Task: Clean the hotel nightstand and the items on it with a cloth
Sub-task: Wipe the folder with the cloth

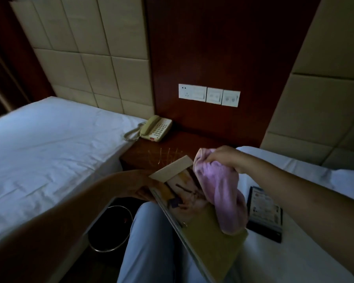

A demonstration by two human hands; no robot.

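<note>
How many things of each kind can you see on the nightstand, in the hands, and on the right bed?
Telephone, on the nightstand: 1
Pink cloth, held by right hand: 1
Magazine, held by left hand: 1
Dark booklet, on the right bed: 1
Total: 4

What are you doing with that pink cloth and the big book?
A person sits between two beds, cleaning. The left hand holds a big book over the lap. The right hand grips a pink cloth that hangs down onto the book's cover. The phone sits on the nightstand. A dark booklet lies on the right bed, and a bin stands on the floor.
</note>
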